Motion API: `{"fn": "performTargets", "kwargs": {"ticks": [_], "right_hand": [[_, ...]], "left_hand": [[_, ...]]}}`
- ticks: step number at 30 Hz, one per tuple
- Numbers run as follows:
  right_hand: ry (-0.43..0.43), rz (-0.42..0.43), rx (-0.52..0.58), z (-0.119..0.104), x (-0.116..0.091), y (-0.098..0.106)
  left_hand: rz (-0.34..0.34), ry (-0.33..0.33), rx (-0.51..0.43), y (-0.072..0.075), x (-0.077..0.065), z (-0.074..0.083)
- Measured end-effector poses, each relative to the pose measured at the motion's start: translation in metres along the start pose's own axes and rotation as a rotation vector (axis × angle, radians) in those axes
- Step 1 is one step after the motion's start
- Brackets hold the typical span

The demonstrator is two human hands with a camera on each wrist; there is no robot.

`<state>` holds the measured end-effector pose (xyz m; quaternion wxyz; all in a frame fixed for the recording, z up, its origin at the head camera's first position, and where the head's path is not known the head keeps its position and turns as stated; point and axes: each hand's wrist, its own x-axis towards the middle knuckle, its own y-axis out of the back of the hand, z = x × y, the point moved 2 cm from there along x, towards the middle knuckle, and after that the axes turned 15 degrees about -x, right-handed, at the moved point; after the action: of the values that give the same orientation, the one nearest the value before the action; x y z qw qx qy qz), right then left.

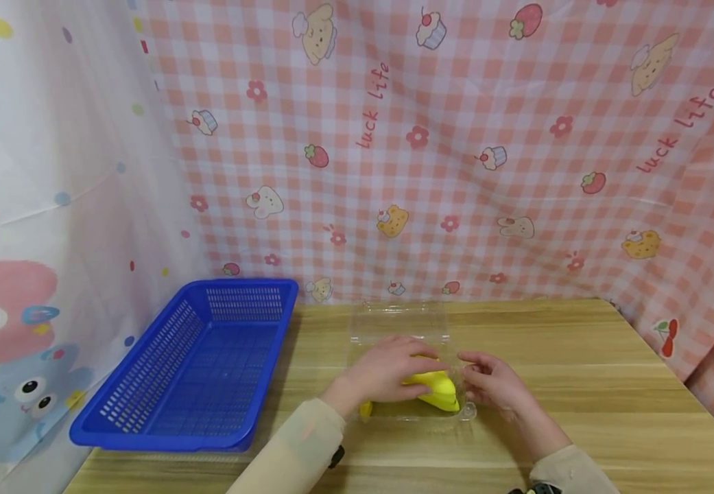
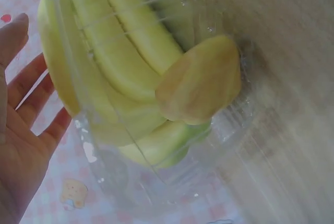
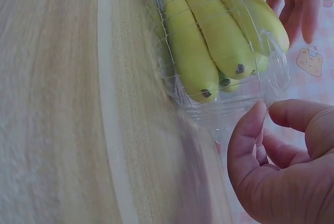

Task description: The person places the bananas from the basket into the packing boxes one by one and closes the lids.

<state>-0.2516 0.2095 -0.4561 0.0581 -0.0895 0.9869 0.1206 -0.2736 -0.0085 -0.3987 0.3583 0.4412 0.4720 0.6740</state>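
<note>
ok so your curved yellow bananas (image 1: 442,392) are down in the clear plastic clamshell tub (image 3: 209,113), right in front of you on the pale wood-grain table (image 1: 579,363), prob bc both hands can get at it there. The see-through lid (image 1: 400,322) is tipped back on the far side, so imo it's out of your way. Your left hand (image 1: 387,370) is over the bananas w/ fingers apart, not wrapped round anything, so more like steadying than gripping tbh. Your right hand (image 1: 497,384) is at the tub's right edge, thumb and fingertip nearly together; can't tell if they pinch the plastic, but decent spot for bracing it. There's also a rounded brownish-yellow fruit (image 2: 201,83) at the tub's left end, inside or outside idk. Blue plastic mesh-sided basket (image 1: 230,367) sits off left, so it isn't crowding your hands afaict.
</note>
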Motion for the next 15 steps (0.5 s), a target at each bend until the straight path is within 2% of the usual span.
{"fn": "performTargets", "kwargs": {"ticks": [3,6,10,15], "right_hand": [[-0.006,0.011,-0.003,0.0,0.001,0.0],[-0.015,0.021,-0.012,0.0,0.002,0.001],[-0.016,0.036,-0.044,-0.001,0.002,0.003],[0.025,0.069,-0.111,-0.003,0.003,0.005]], "left_hand": [[0.065,0.01,-0.056,0.002,-0.005,-0.002],[0.114,0.047,-0.105,0.004,-0.01,-0.005],[0.185,0.155,-0.165,0.008,-0.018,-0.008],[0.295,0.299,-0.247,0.013,-0.026,-0.014]]}}
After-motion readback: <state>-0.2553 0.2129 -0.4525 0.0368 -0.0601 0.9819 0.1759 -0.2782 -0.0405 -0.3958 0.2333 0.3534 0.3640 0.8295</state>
